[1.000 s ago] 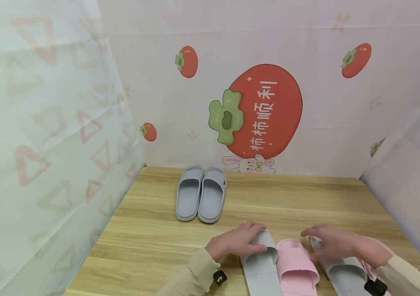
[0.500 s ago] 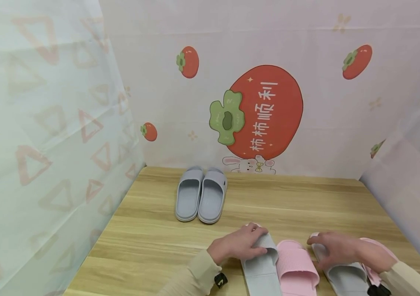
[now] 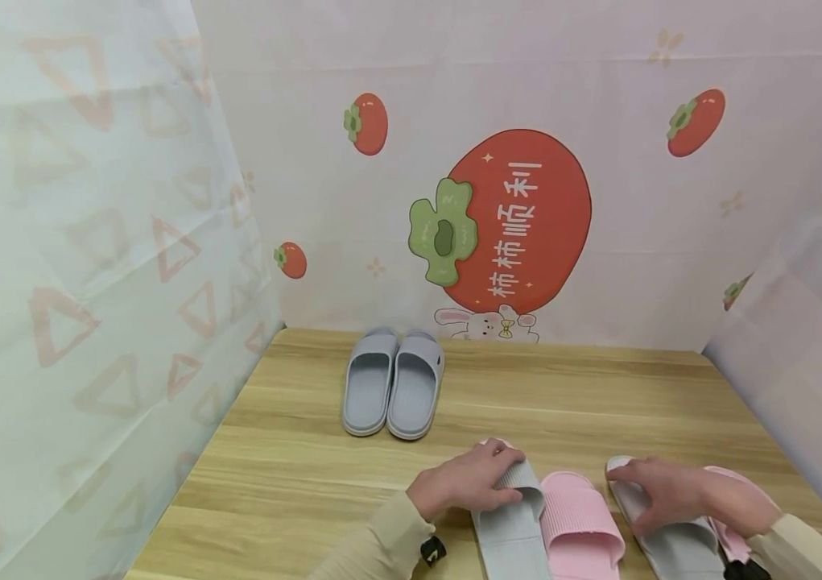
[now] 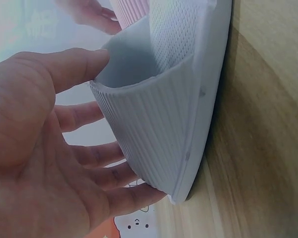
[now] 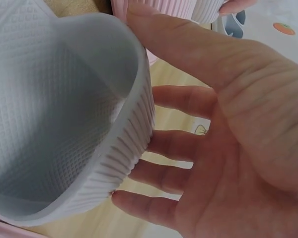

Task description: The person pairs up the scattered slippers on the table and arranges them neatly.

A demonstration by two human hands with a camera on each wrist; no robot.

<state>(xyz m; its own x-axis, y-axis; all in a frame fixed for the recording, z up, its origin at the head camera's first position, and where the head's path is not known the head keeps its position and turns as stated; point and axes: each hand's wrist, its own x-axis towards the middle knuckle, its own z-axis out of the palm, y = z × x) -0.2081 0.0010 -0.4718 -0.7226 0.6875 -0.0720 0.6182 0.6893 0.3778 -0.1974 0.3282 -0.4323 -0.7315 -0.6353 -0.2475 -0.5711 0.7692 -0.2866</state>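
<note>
My left hand [image 3: 464, 483] holds the front of a light grey slipper [image 3: 514, 540]. In the left wrist view, the thumb lies at the opening's rim and the fingers spread over the ribbed strap [image 4: 144, 114] toward the toe. On the right, my right hand [image 3: 674, 493] grips the front of another grey slipper [image 3: 682, 548], its thumb on the near side and fingertips against the ribbed strap [image 5: 121, 153]. Between these two lies a pink slipper [image 3: 579, 515]. A second pink slipper [image 3: 737, 541] shows partly under my right forearm. All four soles rest on the table.
A pair of grey-blue slippers, one left [image 3: 367, 387] and one right [image 3: 416, 387], stands side by side farther back on the wooden table [image 3: 273, 483]. A printed cloth wall [image 3: 353, 201] rises behind, with cloth sides left and right.
My right hand has shifted slightly right and settled its fingers onto the grey slipper's front. The left hand has barely moved on its slipper.
</note>
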